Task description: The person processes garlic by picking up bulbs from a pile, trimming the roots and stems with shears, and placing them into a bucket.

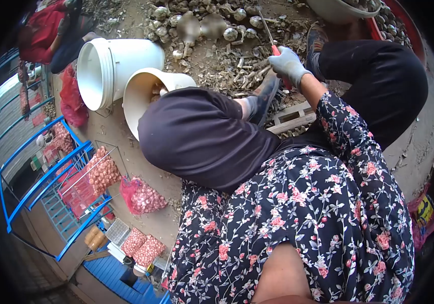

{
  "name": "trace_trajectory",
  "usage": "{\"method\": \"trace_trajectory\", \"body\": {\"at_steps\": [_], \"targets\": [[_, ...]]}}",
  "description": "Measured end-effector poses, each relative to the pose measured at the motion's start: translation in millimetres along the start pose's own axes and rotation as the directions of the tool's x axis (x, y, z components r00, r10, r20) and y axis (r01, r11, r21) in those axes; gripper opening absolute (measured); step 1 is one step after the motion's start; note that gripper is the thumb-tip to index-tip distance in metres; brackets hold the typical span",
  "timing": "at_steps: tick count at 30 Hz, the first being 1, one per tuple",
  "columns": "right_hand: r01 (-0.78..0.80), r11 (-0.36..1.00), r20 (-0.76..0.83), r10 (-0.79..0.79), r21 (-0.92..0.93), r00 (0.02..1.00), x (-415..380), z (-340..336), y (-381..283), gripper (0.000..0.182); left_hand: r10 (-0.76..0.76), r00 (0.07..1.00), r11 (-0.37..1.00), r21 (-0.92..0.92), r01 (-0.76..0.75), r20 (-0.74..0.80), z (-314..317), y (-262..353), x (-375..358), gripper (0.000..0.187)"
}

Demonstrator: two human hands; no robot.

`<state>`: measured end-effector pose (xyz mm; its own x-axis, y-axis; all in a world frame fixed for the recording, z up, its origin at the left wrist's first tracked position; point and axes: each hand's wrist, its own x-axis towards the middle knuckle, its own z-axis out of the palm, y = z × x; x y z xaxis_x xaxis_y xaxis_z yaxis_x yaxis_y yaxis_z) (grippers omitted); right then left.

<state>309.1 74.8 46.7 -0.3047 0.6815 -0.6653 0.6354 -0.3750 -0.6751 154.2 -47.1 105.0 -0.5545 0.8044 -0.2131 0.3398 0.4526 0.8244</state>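
Note:
My right hand (287,66), in a pale grey work glove, is closed around a tool with a red handle (276,50). Its long, thin metal blade (266,26) points up toward a heap of garlic bulbs (230,34) on the ground. Cut stalks and dry husks (244,71) lie just beside this hand. My left hand does not show; the left sleeve (192,210) runs down behind my bent knee (161,121). Past that knee, a cream bucket (135,104) lies tipped with some pale garlic inside.
Another white bucket (136,53) lies on its side at the left. Pink net sacks of garlic (143,196) stand near a blue metal frame (49,175). A person in red (44,30) is at the upper left. A red tub (402,25) holds bulbs at the upper right.

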Motion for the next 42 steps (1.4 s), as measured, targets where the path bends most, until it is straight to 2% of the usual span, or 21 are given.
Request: {"method": "trace_trajectory", "body": {"at_steps": [2,6,9,12,14,16,17,18,20,21,22,25,27,28,29,30,31,33,36,38,42], "targets": [[-0.038,0.991,-0.045,0.045,0.128,0.998,9,6,11,0.043,0.002,1.000,1.000,0.026,-0.002,-0.025,1,0,0,0.039],[0.051,0.994,-0.182,-0.034,0.092,0.983,3,-1,18,0.040,-0.004,0.998,0.998,0.063,0.008,-0.065,1,1,0,0.037],[-0.031,0.985,-0.172,0.060,0.169,0.983,3,-3,26,0.042,0.037,0.995,0.985,0.172,-0.020,-0.093,-8,-5,3,0.036],[-0.075,0.987,-0.168,0.098,0.141,0.981,-10,0,34,0.041,0.338,0.932,0.870,0.423,-0.255,-0.134,-38,-18,31,0.035],[-0.021,1.000,-0.197,0.018,-0.009,0.980,-14,5,37,0.038,0.635,0.766,0.669,0.565,-0.483,-0.097,-49,-26,68,0.034],[0.015,0.999,-0.155,-0.023,-0.047,0.988,-32,6,29,0.040,0.708,0.702,0.601,0.591,-0.539,-0.080,-40,-12,89,0.033],[0.003,0.999,-0.118,-0.007,-0.037,0.993,-39,8,24,0.041,0.393,0.918,0.807,0.462,-0.367,0.042,-25,-4,108,0.033],[-0.003,0.998,-0.109,-0.004,-0.058,0.994,-43,10,19,0.040,0.029,0.976,0.923,0.369,-0.109,0.217,-11,-3,125,0.035],[-0.048,0.997,-0.088,0.043,-0.059,0.995,-46,14,14,0.039,-0.045,0.944,0.819,0.553,-0.152,0.328,22,-35,154,0.049],[-0.066,0.995,-0.084,0.059,-0.074,0.995,-48,14,11,0.038,-0.233,0.886,0.713,0.690,-0.125,0.401,36,-36,160,0.060],[-0.095,0.992,-0.075,0.088,-0.088,0.993,-50,14,9,0.039,-0.235,0.908,0.655,0.747,-0.115,0.346,47,-39,152,0.064],[-0.115,0.981,-0.038,0.110,-0.158,0.993,-49,13,11,0.040,-0.318,0.914,0.680,0.732,0.036,0.251,55,-52,129,0.068],[-0.016,0.987,0.036,0.022,-0.161,0.999,-48,12,14,0.041,-0.249,0.931,0.834,0.548,0.066,0.268,41,-53,111,0.055],[0.029,0.978,0.101,-0.008,-0.205,0.995,-45,8,17,0.041,-0.271,0.928,0.827,0.555,0.090,0.255,30,-50,101,0.055],[0.095,0.978,0.198,-0.057,-0.186,0.979,-41,-1,18,0.041,-0.226,0.923,0.973,0.110,0.201,0.312,19,-44,90,0.053],[0.156,0.975,0.294,-0.105,-0.157,0.950,-35,-10,18,0.041,-0.159,0.930,0.892,-0.355,0.280,0.332,11,-41,83,0.052],[0.168,0.971,0.396,-0.088,-0.172,0.914,-31,-19,16,0.044,-0.176,0.932,0.894,-0.345,0.286,0.316,0,-39,80,0.052],[0.199,0.969,0.423,-0.121,-0.145,0.898,-33,-23,15,0.045,-0.139,0.866,0.909,-0.286,0.304,0.480,-23,-29,83,0.056],[0.241,0.965,0.465,-0.168,-0.103,0.869,-26,-27,7,0.049,-0.179,0.810,0.862,-0.307,0.403,0.559,-36,-14,89,0.060],[0.319,0.943,0.520,-0.224,-0.099,0.824,-28,-26,-4,0.052,-0.162,0.799,0.895,-0.254,0.366,0.580,-41,-13,91,0.061],[0.383,0.922,0.542,-0.297,-0.050,0.786,-24,-27,-17,0.063,-0.191,0.662,0.840,-0.228,0.492,0.725,-43,4,101,0.065]]}}
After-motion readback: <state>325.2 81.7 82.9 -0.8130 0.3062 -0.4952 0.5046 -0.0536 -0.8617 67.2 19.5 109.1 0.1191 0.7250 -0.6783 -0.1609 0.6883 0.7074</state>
